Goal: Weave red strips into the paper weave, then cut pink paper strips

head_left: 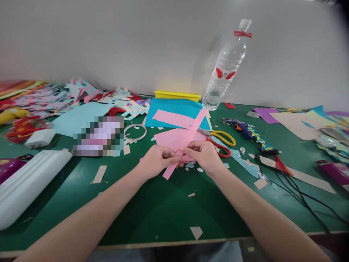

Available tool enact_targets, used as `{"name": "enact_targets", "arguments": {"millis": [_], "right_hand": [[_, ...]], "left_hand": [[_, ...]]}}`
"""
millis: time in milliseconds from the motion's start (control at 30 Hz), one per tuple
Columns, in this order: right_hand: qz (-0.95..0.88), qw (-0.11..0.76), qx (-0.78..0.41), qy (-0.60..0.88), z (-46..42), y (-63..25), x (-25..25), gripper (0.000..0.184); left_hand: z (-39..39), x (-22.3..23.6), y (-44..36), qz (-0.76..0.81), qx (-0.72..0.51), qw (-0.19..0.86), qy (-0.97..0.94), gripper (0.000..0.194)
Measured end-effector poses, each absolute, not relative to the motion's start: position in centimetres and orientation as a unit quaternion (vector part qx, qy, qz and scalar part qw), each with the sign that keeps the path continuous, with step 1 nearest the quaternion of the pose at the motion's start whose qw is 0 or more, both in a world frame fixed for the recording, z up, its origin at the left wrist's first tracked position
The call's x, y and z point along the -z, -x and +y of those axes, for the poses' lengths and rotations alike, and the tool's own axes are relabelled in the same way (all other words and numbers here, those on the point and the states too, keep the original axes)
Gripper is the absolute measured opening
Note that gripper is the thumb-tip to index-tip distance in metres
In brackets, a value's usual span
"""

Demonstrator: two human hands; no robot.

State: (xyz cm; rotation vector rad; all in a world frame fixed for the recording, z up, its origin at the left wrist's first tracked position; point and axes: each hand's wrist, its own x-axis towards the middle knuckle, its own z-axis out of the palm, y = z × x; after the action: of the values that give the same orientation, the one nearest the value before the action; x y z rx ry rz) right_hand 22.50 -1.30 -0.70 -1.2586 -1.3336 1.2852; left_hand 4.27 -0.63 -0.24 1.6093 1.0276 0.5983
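A pink paper strip (196,124) slants up and away from me above the table. Near its lower part, my left hand (155,162) pinches it between thumb and fingers. My right hand (204,154) grips the same strip just beside, thumb on top. More pink paper shows under my fingers, partly hidden, so I cannot tell whether it is joined to the strip. Behind my hands lies a pink sheet (169,137). Scissors with one yellow and one orange-red handle (231,141) rest right of it, their blades partly covered by the strip.
A nearly empty water bottle (225,69) stands behind the blue folder (152,115). Glue gun (242,129) and dark cables (296,189) lie right. Left are a tape ring (135,125), blurred phone (100,138), white case (35,185) and woven paper strips (51,98). Scraps litter the green table (152,214).
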Motion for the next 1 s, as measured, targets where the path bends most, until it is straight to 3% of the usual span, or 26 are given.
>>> {"name": "enact_targets", "arguments": {"millis": [400,667,867,1000], "right_hand": [[-0.495,0.482,-0.506,0.516,-0.9,-22.5,1.5,0.025],[-0.44,0.555,-0.511,0.487,1.0,-24.6,1.8,0.019],[-0.342,0.677,-0.432,0.488,3.6,-28.2,1.8,0.03],[-0.365,0.642,-0.457,0.496,3.2,-27.5,1.3,0.042]], "left_hand": [[-0.7,0.9,-4.4,0.423,-0.261,0.519,-0.696,0.029],[-0.9,1.1,-4.6,0.402,-0.23,0.538,-0.704,0.025],[-1.1,0.9,-4.5,0.382,-0.221,0.537,-0.719,0.023],[-0.9,0.5,-4.3,0.412,-0.266,0.543,-0.682,0.021]]}}
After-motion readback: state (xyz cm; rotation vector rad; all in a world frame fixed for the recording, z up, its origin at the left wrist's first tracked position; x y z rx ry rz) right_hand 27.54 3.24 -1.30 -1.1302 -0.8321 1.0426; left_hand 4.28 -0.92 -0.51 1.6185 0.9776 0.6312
